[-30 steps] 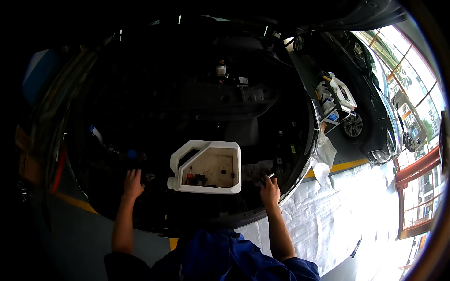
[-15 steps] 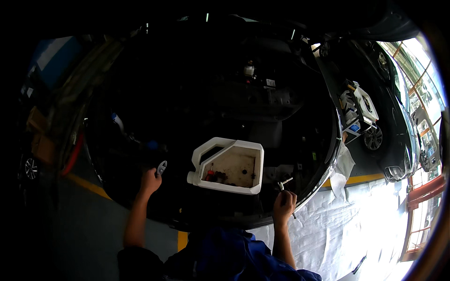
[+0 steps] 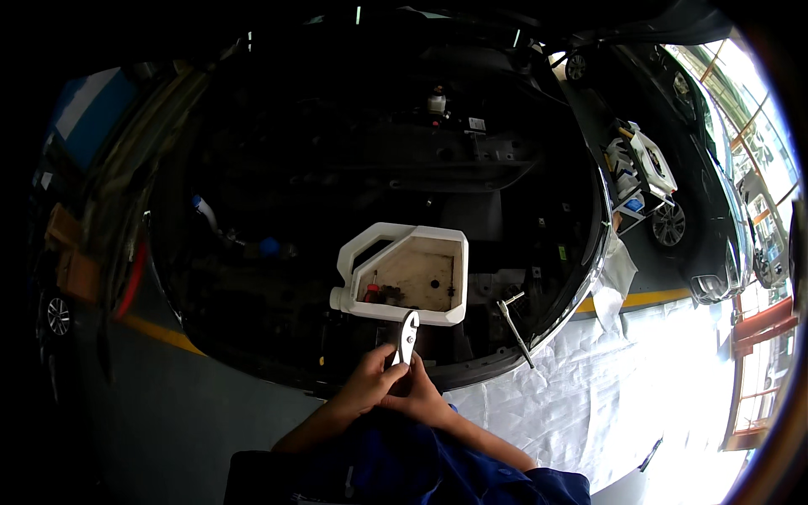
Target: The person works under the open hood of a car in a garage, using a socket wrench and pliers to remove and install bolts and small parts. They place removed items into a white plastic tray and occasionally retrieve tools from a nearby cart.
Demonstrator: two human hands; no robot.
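Both hands come together at the front edge of the open engine bay. Slip-joint pliers [image 3: 408, 338] with bright metal jaws point away from me, upright between the hands. My left hand [image 3: 368, 379] is closed on them, its thumb lying across the metal. My right hand [image 3: 424, 399] is closed around their lower end, where the handles are mostly hidden. Just beyond the jaws sits a white plastic jug cut open on its side [image 3: 404, 317], holding small dark parts and a red piece. To the right, a T-handle wrench [image 3: 517, 335] lies on the bay's front edge, untouched.
Dark engine bay parts surround the jug, with a blue cap [image 3: 269, 247] at left and a pale reservoir [image 3: 437, 103] at the back. A silvery cover sheet [image 3: 572, 412] spreads at lower right. Beyond it stand a loaded cart [image 3: 641, 172] and another car [image 3: 715, 227].
My right hand has let go of the T-handle wrench, which now lies on the front edge. My left hand has brought the pliers rightward to the middle, where both hands meet.
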